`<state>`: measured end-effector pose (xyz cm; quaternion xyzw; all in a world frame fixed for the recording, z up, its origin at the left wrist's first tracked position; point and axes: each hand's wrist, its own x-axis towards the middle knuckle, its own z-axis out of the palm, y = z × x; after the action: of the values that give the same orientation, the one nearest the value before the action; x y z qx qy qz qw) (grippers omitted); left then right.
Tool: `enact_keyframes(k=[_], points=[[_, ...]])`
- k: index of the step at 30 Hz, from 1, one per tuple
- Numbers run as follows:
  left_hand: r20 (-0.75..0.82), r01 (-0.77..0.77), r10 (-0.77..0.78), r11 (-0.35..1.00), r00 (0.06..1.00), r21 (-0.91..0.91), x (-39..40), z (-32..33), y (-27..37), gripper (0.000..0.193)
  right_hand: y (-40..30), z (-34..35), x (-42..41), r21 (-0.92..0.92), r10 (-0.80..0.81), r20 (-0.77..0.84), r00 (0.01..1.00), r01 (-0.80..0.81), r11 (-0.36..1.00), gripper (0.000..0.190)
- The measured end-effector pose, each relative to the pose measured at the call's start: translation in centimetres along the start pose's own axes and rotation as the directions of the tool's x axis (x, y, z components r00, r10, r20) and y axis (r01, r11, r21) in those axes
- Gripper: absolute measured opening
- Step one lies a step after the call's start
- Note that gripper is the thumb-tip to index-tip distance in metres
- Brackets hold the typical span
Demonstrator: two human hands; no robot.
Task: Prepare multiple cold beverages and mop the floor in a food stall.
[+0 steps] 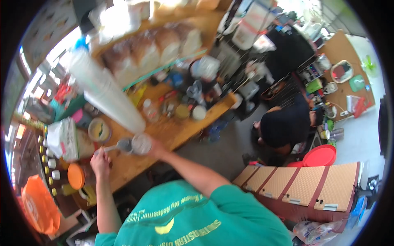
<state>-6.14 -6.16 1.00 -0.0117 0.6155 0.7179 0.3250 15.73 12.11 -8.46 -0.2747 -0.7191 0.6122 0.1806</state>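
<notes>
My left hand (101,161) grips the handle of a metal spoon or small ladle (124,144), whose dark round bowl sits against the side of a clear plastic cup (142,143). My right hand (157,148) holds that cup from its right side, over the wooden counter's edge. What the cup holds is too blurred to tell. Just behind the cup stand tall stacks of clear plastic cups (114,101). A round tub (99,130) with something yellow and green in it stands behind my left hand.
Wrapped bread loaves (167,43) sit on a shelf behind the wooden counter (132,167). Lidded jars (199,113) and a clear bottle (150,108) stand along it. An orange-lidded container (76,176) is at the left. Another person (284,126) bends over at the right.
</notes>
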Motion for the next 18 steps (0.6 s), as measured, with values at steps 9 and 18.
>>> enact_keyframes(k=[9, 18], points=[[0.012, -0.046, 0.045, 0.997, 0.999, 0.067, -4.7, 3.1, 1.3, 0.012, -0.2, 0.7, -1.1, -0.047, -0.036, 0.072, 0.997, 0.039, 0.998, 0.076], [0.014, -0.136, 0.136, 0.975, 0.991, 0.173, -5.6, 9.4, -0.1, 0.016, -3.2, -3.0, -0.6, 0.036, -0.196, 0.078, 0.978, 0.194, 0.980, 0.072]])
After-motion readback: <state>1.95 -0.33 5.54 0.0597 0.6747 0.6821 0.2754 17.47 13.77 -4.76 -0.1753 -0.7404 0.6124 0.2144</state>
